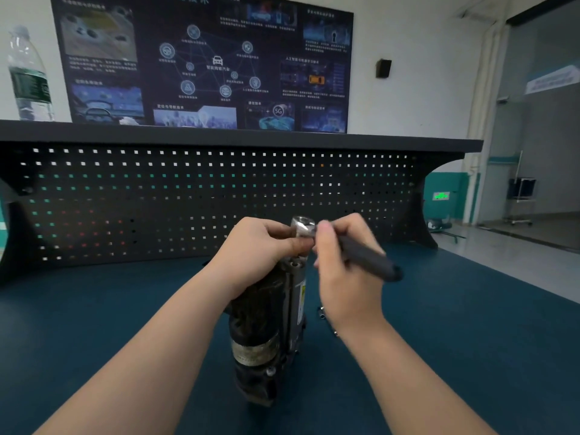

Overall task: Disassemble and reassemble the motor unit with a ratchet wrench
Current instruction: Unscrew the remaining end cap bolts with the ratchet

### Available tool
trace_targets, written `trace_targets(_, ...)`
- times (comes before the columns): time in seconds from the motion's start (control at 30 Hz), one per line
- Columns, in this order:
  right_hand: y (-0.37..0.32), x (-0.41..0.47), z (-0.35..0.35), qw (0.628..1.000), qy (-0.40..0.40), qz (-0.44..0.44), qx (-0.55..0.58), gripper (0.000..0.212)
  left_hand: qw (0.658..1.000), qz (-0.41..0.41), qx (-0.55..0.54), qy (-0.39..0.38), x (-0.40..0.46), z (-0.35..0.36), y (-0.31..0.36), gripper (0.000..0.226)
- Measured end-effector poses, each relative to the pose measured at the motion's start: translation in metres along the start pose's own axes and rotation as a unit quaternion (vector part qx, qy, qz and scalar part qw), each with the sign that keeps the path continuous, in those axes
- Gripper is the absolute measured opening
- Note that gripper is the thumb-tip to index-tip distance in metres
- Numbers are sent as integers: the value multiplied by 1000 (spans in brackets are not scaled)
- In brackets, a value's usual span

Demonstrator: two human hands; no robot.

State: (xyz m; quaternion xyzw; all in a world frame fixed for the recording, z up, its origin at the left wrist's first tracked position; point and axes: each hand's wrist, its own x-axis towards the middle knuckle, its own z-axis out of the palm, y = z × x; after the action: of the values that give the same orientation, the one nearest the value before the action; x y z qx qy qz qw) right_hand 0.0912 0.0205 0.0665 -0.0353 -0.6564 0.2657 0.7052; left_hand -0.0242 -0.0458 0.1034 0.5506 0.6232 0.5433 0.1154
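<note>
Blue tabletop bearing upright motor unit; left hand grips its top, right hand grips ratchet wrench there.

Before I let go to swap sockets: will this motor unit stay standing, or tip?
The motor unit stands tall on a narrow end, so it probably tips easily. Its metal body suggests weight, so a fall would land hard. The left hand steadies its top while the right hand works the ratchet wrench.
</note>
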Motion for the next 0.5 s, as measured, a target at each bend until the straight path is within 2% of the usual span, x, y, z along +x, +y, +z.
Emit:
trace_targets(0.03,0,8,-2,988,29,124,88,20,1000,0,-1,8,-1,1,1,8)
trace_targets(0.07,2,18,-3,943,50,257,208,19,1000,-1,1,14,-1,2,2,12)
trace_targets(0.1,4,26,-4,873,55,371,312,18,1000,-2,7,16,-2,2,2,16)
trace_targets(0.13,9,33,-5,807,54,454,375,19,1000,-3,12,13,-2,1,3,18)
trace_targets(0.17,14,38,-6,764,44,500,405,19,1000,-3,5,1,-3,0,3,16)
trace_targets(0.2,17,40,-6,748,35,514,418,19,1000,0,-13,-22,-3,-3,2,11)
trace_targets(0.3,20,39,-1,764,1,489,421,17,993,16,-48,-104,-7,-11,2,13)
trace_targets(0.37,20,39,0,776,-23,476,412,17,990,24,-50,-126,-10,-12,2,14)
trace_targets(0.43,21,37,0,784,-17,467,409,19,991,28,-47,-120,-12,-9,3,12)
trace_targets(0.5,21,35,-1,795,9,450,405,21,996,25,-27,-80,-11,-4,5,8)
